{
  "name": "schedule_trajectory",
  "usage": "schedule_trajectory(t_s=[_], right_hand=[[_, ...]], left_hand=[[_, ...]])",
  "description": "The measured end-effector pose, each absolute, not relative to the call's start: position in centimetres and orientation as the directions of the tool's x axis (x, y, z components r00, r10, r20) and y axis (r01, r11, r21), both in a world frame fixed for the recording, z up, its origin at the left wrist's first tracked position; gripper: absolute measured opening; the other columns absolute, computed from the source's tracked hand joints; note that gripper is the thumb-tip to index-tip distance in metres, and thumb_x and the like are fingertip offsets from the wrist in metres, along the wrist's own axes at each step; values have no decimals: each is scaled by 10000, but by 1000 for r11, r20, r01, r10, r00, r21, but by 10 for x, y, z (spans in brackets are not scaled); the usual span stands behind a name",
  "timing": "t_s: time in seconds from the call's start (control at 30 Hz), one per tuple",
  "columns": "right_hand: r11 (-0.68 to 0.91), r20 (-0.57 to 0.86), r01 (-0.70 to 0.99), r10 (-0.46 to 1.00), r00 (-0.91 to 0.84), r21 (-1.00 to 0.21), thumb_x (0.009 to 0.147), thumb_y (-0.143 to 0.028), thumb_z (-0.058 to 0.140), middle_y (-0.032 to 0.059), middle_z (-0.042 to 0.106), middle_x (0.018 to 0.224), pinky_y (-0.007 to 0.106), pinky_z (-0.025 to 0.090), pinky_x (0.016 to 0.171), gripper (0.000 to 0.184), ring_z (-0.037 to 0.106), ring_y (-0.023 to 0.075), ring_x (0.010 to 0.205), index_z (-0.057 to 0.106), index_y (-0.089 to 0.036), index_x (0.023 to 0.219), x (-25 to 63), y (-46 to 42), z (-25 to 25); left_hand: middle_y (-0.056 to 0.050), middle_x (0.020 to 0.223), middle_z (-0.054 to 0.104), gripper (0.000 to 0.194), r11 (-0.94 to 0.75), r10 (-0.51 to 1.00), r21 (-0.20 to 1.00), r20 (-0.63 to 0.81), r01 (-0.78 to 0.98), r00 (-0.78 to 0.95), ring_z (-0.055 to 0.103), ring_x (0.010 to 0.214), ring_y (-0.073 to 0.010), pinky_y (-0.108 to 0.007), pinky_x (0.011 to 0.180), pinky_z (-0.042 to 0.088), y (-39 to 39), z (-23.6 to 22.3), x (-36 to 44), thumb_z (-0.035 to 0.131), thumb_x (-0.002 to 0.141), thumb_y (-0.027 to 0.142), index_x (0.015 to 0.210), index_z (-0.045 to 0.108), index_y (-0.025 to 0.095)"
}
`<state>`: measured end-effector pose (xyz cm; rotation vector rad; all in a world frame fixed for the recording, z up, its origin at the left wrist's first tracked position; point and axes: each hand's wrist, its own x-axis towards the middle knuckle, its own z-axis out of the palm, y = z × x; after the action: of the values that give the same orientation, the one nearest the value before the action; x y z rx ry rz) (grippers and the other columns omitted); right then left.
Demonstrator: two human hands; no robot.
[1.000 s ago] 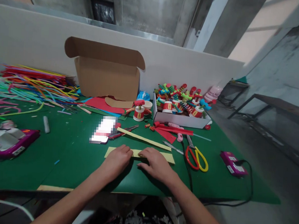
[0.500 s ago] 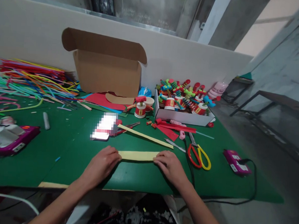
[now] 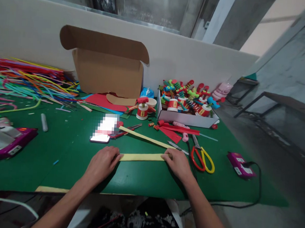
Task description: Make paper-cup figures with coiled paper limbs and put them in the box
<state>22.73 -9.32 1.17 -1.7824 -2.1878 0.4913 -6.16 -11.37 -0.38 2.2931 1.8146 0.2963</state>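
Note:
A pale yellow paper strip (image 3: pixel 142 157) stretches between my two hands, just over the green tabletop (image 3: pixel 135 180). My left hand (image 3: pixel 105 161) pinches its left end, fingers closed. At the other end my right hand (image 3: pixel 176 163) is closed on the strip in the same way. The strip looks narrow and nearly straight; its ends are hidden by my fingers. Just beyond it lies a second, thinner yellow strip (image 3: pixel 146 137), slanting down to the right, with its near end close to my right hand.
Scissors with red and yellow handles (image 3: pixel 202 160) lie right of my right hand. A phone (image 3: pixel 103 130) with a blurred screen is beyond my left hand. Farther back are a paper-cup figure (image 3: pixel 142 111), a white box of similar figures (image 3: pixel 188 119) and colourful strips (image 3: pixel 32 82).
My hands have slid apart along the yellow paper from its middle to its ends. The paper now looks narrower than a second ago. The view has shifted slightly.

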Motion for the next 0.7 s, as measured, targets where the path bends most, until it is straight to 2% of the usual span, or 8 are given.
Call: schedule_trajectory(t_s=[0.4, 0.57, 0.7], right_hand=[[111, -98, 905, 981, -165, -411, 870, -238, 538, 28, 668, 741, 252, 305, 633, 166, 586, 177, 720, 611, -192, 728, 229, -92, 21], [90, -106, 904, 983, -148, -418, 877, -241, 512, 29, 665, 727, 256, 321, 644, 181, 597, 184, 722, 614, -196, 735, 231, -92, 21], [83, -99, 910, 986, -134, -406, 876, -244, 526, 38, 674, 744, 262, 313, 645, 179, 598, 189, 740, 607, -193, 726, 230, -93, 20]], left_hand=[[-44, 776, 646, 283, -161, 985, 317, -13, 935, 174, 597, 759, -202, -280, 626, 370, -111, 3, -60, 396, 932, 349, 741, 543, 203], [-49, 774, 659, 270, -131, 983, 287, -84, 949, 162, 608, 740, -209, -275, 587, 330, -106, 10, -59, 410, 930, 338, 753, 563, 201], [-48, 757, 655, 265, -174, 978, 274, -66, 946, 199, 602, 737, -214, -280, 603, 327, -105, 10, -59, 428, 928, 334, 733, 554, 206]])
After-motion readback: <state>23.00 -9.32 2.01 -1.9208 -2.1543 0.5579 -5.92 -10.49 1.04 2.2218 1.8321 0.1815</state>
